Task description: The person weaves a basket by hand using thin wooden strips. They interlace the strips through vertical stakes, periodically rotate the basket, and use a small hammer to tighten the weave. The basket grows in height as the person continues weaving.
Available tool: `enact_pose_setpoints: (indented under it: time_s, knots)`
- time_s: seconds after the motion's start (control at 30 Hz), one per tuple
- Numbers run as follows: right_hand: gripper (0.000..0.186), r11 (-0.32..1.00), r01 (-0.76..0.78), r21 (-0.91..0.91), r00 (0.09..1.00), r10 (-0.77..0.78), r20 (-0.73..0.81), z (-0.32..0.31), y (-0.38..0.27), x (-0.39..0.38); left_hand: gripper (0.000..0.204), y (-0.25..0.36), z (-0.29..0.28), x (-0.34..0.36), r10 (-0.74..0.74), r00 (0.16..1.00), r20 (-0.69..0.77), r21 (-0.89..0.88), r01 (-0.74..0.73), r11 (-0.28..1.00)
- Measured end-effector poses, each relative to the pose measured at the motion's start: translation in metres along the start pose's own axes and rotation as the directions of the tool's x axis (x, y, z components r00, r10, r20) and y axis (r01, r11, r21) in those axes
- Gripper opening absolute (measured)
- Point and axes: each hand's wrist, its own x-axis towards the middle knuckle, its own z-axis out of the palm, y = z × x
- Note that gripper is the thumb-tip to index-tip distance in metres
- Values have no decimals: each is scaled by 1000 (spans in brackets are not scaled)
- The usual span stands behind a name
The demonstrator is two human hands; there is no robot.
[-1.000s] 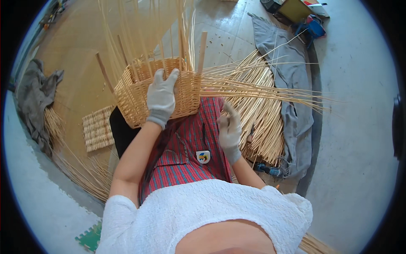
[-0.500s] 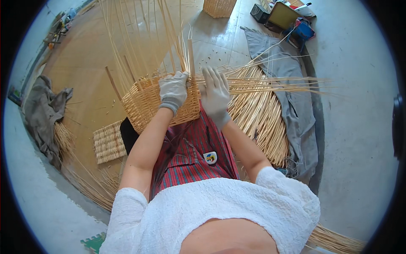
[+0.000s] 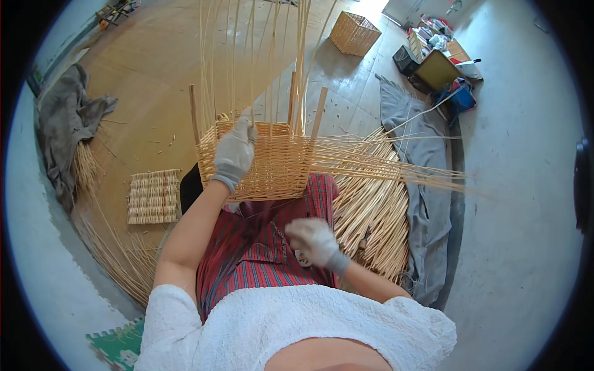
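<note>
A partly woven wicker basket (image 3: 272,164) rests at my lap, with corner sticks standing up and long thin canes (image 3: 272,68) rising from its far side. My left hand (image 3: 235,151), in a pale glove, is closed on the basket's wall at its upper edge, left of the middle. My gloved right hand (image 3: 312,241) is apart from the basket, above my red striped apron (image 3: 266,272). Its fingers look curled but are smeared by motion, so whether they hold anything is unclear. Loose weaving canes (image 3: 396,170) stick out rightward from the basket's right side.
A thick bundle of canes (image 3: 377,216) lies on a grey cloth (image 3: 430,216) at the right. A flat woven panel (image 3: 153,196) is on the floor to the left. Farther off stand a finished-looking basket (image 3: 355,34) and a box (image 3: 436,71) among assorted items.
My right hand has left the basket's right corner and drawn back toward my lap. My left hand has shifted left along the upper edge, and the basket looks turned and more level.
</note>
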Motion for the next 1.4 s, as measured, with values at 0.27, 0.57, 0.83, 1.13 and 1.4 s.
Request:
enact_pose_setpoints:
  time_s: [0.27,0.57,0.83,1.13,1.4]
  knots:
    - [44,984,-13,-176,972,54,229,9,-15,-30,29,8,12,34,-210,920,331,268,122,956]
    - [41,382,-229,895,919,387,70,-36,27,83,34,43,-29,-20,276,917,-287,23,-282,959]
    - [74,995,56,84,998,-55,-18,-113,-30,155,18,41,-17,-64,208,812,546,-835,546,61]
    - [28,962,-124,-244,976,74,-203,-214,58,196,14,-92,-116,59,-218,944,246,-884,311,349]
    - [29,858,-252,-448,939,105,-328,-205,100,235,25,-151,-84,118,-303,953,-13,-720,201,664]
